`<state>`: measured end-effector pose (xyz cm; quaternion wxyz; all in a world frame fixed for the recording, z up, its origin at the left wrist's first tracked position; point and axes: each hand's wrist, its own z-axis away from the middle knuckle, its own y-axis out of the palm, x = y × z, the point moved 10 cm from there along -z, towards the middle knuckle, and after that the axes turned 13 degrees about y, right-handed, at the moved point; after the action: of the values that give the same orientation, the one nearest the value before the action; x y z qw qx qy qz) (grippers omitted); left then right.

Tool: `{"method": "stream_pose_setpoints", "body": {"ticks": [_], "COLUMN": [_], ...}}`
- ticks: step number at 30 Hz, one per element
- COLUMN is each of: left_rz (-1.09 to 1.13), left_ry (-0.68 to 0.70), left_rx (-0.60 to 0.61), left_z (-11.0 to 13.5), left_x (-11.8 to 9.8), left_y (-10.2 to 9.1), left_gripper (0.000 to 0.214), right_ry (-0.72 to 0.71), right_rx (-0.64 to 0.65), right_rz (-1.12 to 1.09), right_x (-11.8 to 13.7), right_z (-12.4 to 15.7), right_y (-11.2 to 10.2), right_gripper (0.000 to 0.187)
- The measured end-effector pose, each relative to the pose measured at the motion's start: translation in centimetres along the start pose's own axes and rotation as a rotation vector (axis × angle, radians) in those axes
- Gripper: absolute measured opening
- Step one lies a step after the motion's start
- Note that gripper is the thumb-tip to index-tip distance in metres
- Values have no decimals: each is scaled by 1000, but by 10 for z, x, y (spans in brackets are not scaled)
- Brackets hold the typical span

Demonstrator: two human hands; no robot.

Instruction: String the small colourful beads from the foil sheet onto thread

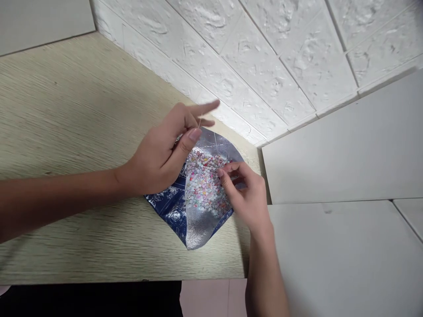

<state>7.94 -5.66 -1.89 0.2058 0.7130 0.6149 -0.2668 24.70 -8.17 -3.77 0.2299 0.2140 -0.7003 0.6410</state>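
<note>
Silver foil bag (pixel 197 229) lay open on the wooden table (pixel 66 110), holding small pastel beads (pixel 205 185). The left hand (pixel 161 154) pinched a thread (pixel 216 143) just above the bag. The right hand (pixel 247 198) curled its fingertips among the beads, and its grasp could not be told.

A home craft corner, seemingly: a pale wood-grain tabletop (pixel 66 110) set against white faux-brick foam wall panels (pixel 264 57), with plain white cabinet surfaces (pixel 340 149) at its right edge.

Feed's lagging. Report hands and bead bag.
Left hand pinching thin thread. Right hand down in beads. Foil bag open, flat on table.
</note>
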Motion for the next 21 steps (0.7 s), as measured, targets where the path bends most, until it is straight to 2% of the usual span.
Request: {"method": "stream_pose_setpoints", "body": {"ticks": [4,7,9,12,15,17,19,21], "left_rz": [-271,-498,-570,-537,-510,-471,-419,-410], "left_ry": [149,217,264,333,387,441,483,487], "left_rx": [-39,-118,-142,-4,212,322,412,433], "left_z": [-5,-6,-5,-4,2,9,15,17], "left_x": [-14,-21,-25,-24,-20,-19,-18,-16], "left_y": [-12,-24,-27,-13,11,24,35,38], "left_gripper": [9,8,8,7,7,8,6,6], "right_ry": [-17,-59,-84,-110,-179,-240,-278,-254], "right_rx": [-42,-67,-89,-153,-203,-122,14,98], "right_rz": [53,143,208,223,54,-61,-108,-108], "right_x": [1,6,8,10,18,27,34,35], "right_z": [0,0,0,0,5,10,14,16], "right_y": [-5,-7,-9,-15,-22,-17,-3,7], "right_gripper": [10,6,4,5,40,56,55,47]}}
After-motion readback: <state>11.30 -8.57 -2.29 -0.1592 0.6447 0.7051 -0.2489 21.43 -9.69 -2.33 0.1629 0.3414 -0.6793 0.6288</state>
